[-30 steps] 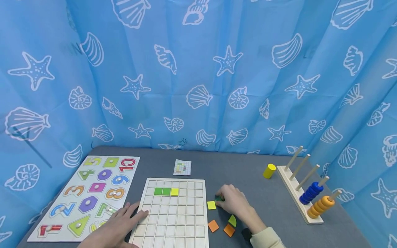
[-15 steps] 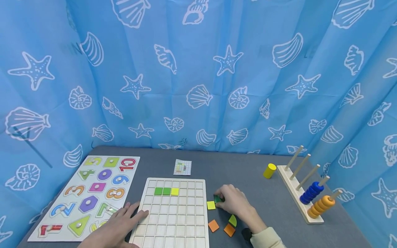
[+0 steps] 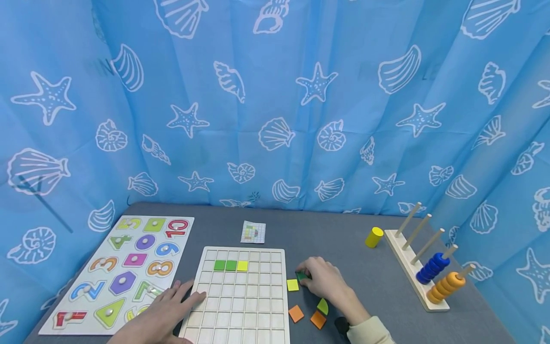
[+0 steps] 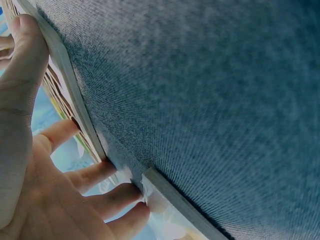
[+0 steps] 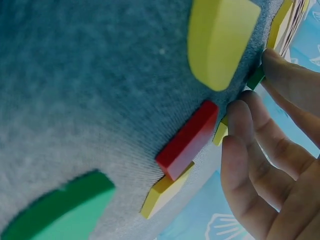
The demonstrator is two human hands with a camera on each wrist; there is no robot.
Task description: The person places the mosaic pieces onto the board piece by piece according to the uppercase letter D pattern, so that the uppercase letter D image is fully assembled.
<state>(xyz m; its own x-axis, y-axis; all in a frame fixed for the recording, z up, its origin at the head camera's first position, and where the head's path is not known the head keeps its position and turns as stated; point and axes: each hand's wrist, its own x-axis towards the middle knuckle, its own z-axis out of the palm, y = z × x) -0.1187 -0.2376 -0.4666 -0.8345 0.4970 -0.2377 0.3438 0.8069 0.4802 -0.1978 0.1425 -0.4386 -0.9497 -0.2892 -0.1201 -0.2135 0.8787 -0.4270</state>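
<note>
My left hand (image 3: 165,310) lies at the left edge of a wooden grid board (image 3: 240,306), fingers spread. The left wrist view shows its thumb (image 4: 30,42) on the board's side and its other fingertips along the edge. Right of the board, my right hand (image 3: 324,279) pinches a dark green tile (image 3: 302,275) at the table surface, thumb and forefinger on it. A yellow square tile (image 3: 292,285) lies just left of that hand. Two green squares (image 3: 225,265) and a yellow square (image 3: 242,265) sit in the board's second row.
Orange squares (image 3: 296,313) and a lime quarter-round (image 3: 322,306) lie near my right wrist, with a red block (image 5: 187,140) near that hand. A pattern card (image 3: 253,232) lies behind the board, a number puzzle (image 3: 96,306) left, a yellow cylinder (image 3: 374,237) and bead stacker (image 3: 414,270) right.
My right hand stays almost in place, its fingers shifting slightly on the green tile, which shows a little differently between them. The left hand has not moved.
</note>
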